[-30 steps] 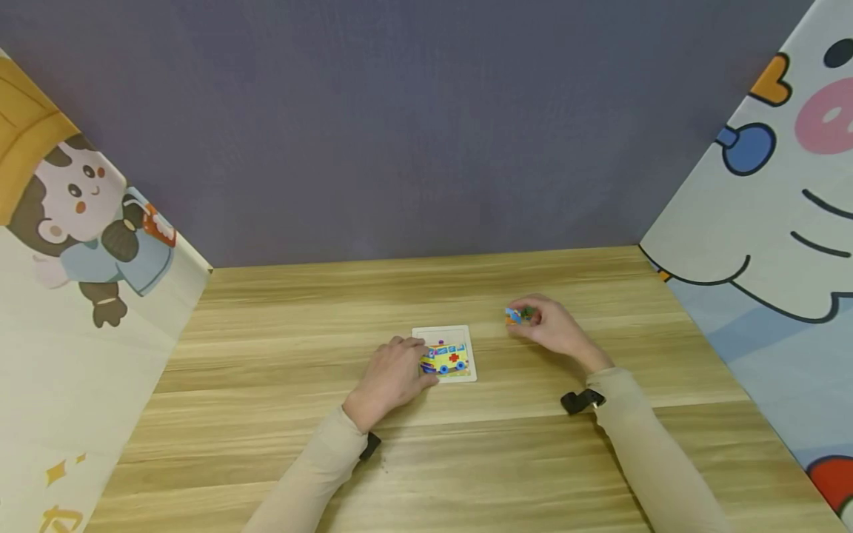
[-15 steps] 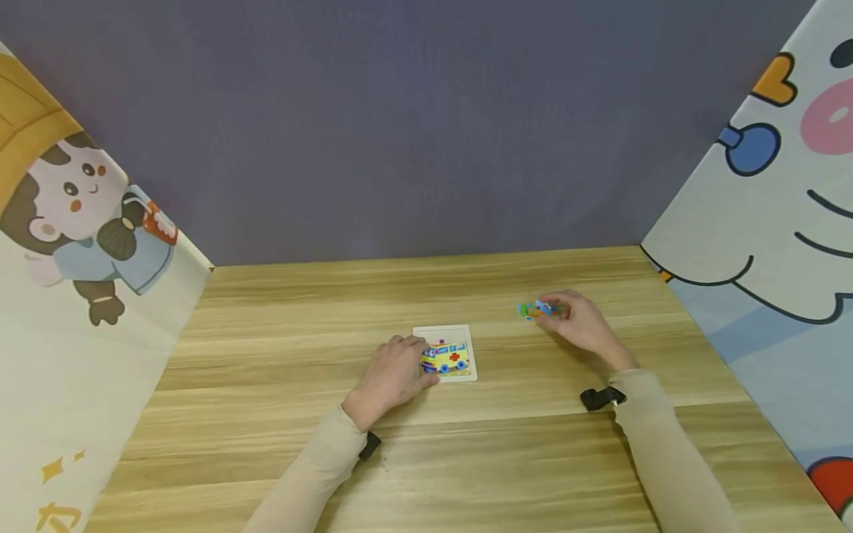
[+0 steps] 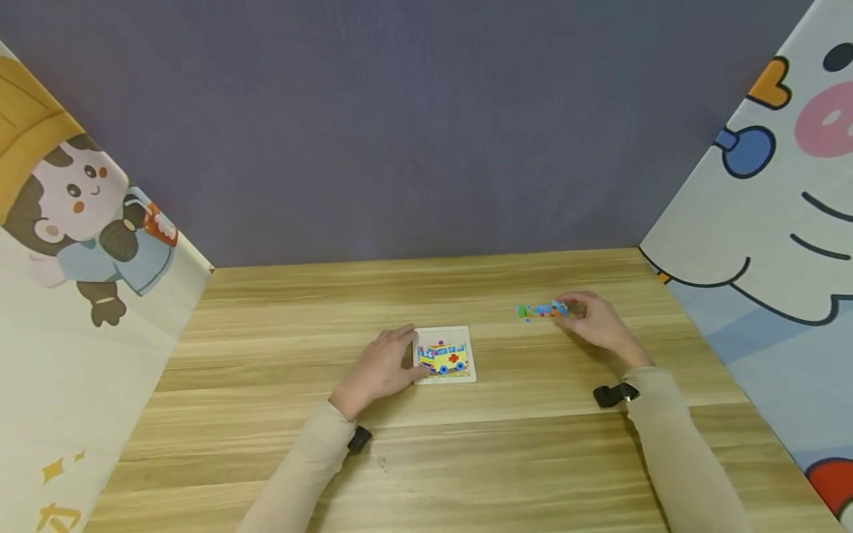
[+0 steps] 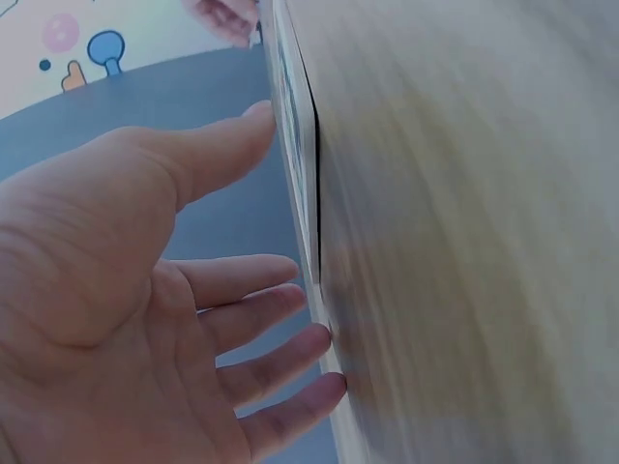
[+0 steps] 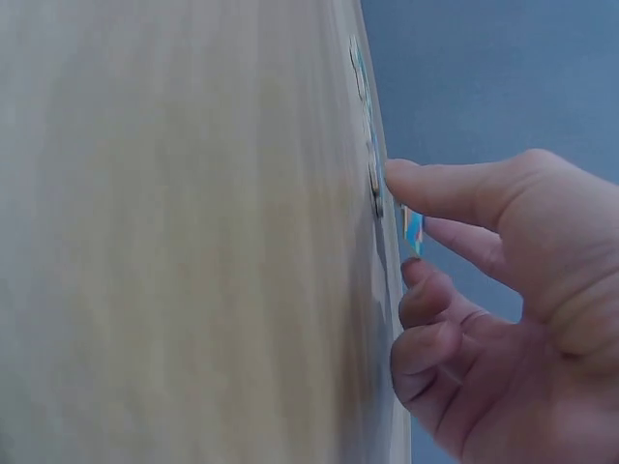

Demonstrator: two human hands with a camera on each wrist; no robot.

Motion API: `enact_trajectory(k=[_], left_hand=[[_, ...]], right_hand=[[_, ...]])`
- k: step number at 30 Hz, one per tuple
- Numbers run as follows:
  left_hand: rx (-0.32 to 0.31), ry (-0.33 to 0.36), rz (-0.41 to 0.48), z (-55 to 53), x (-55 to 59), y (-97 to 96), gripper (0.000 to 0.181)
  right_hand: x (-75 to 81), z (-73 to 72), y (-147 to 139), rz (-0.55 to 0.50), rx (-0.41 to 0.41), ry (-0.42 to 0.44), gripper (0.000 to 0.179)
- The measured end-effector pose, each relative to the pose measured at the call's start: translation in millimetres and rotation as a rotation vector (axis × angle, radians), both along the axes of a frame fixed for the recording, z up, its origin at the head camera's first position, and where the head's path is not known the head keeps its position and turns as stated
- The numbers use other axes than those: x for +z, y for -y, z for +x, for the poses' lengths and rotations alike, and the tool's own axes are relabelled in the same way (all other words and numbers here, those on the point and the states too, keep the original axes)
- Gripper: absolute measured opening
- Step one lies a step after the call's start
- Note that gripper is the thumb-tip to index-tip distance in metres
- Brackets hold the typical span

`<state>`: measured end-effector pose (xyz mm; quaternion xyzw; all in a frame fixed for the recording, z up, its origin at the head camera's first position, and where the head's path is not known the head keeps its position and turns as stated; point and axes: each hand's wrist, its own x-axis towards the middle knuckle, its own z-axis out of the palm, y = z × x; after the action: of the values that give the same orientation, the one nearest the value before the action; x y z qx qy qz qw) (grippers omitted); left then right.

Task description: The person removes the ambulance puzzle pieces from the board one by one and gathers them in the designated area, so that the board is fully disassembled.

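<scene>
A square puzzle board [image 3: 471,370] with a white frame and a yellow ambulance picture lies mid-table. My left hand [image 3: 380,368] lies along its left side, fingers loosely extended, thumb at the lower left corner. In the left wrist view the left hand [image 4: 116,290] holds nothing. To the board's upper right, my right hand [image 3: 598,326] pinches a small colourful puzzle piece [image 3: 560,306] between thumb and finger. This puzzle piece [image 5: 414,232] also shows in the right wrist view. Other puzzle pieces [image 3: 523,311], green and blue, lie in a row left of those fingertips.
The wood-grain table [image 3: 426,459] meets a dark grey panel [image 3: 426,148] at the back. Cartoon-printed walls [image 3: 120,222] stand on both sides. Dark wrist cameras [image 3: 360,440] sit on both wrists.
My right hand has moved right, and puzzle pieces now lie in a row on the table beside it. My left hand has shifted slightly left, uncovering more of the ambulance picture.
</scene>
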<state>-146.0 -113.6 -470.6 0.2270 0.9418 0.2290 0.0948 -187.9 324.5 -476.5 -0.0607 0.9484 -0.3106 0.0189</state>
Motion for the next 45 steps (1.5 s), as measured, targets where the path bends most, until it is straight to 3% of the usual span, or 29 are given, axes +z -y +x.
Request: enact_trajectory(k=[21, 39, 45], left_hand=[[-0.01, 0.029, -0.006, -1.7, 0.0, 4.8, 0.078], [-0.007, 0.022, -0.001, -0.8, 1.1, 4.6, 0.077], [-0.011, 0.024, -0.01, 0.1, 1.4, 5.3, 0.074]], right_hand=[[2.2, -14.9, -21.1, -0.043, 0.092, 0.152, 0.057], [4.8, -12.6, -24.4, -0.101, 0.054, 0.21, 0.058], [0.8, -9.6, -23.2, -0.078, 0.009, 0.147, 0.057]])
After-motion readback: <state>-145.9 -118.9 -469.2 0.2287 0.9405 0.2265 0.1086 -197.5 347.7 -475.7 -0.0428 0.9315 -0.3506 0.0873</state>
